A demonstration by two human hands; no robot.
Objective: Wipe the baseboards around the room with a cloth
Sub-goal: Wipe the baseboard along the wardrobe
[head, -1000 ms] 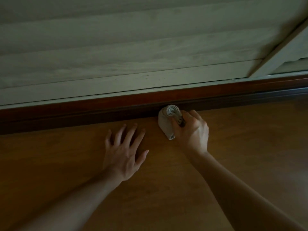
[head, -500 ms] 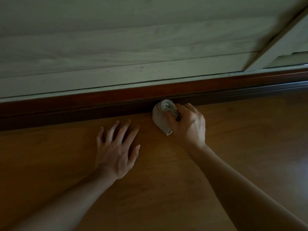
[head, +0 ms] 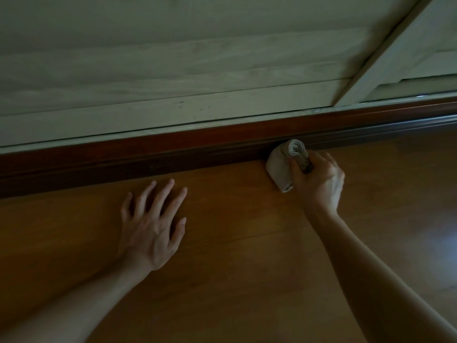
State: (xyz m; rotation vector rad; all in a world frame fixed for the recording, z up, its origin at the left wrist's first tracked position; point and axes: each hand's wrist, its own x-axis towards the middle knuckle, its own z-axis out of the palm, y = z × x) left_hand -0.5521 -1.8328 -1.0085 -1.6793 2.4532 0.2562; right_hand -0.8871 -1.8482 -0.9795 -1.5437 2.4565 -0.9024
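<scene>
Cloth, rolled, beige, clenched in right grip against grooved dark baseboard; left grip spread flat on wooden floor

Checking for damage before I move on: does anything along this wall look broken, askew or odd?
Nothing stands out. The baseboard runs straight and unbroken; the right hand holds the rolled cloth against it. Only a few faint dark specks mark the pale panel above.
</scene>
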